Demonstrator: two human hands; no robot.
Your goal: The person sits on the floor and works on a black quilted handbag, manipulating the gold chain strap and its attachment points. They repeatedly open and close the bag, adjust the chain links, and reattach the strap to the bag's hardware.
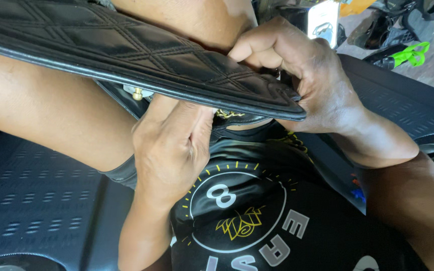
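A black quilted leather bag flap (pixel 126 50) stretches across my lap from the upper left to the middle. My right hand (pixel 302 75) grips the flap's right end, fingers curled over its top and thumb beneath. My left hand (pixel 172 145) is closed just under the flap's piped edge, on a dark part of the bag by a gold metal fitting (pixel 227 114). A small gold stud (pixel 137 94) shows beneath the flap. What my left fingers pinch is hidden by the hand.
My bare legs (pixel 41 110) and a black shirt with a round printed emblem (pixel 237 211) fill the lower view. I sit on dark textured plastic panels (pixel 31 200). Shoes (pixel 377 30) and a green-and-black object (pixel 408 54) lie on the ground at top right.
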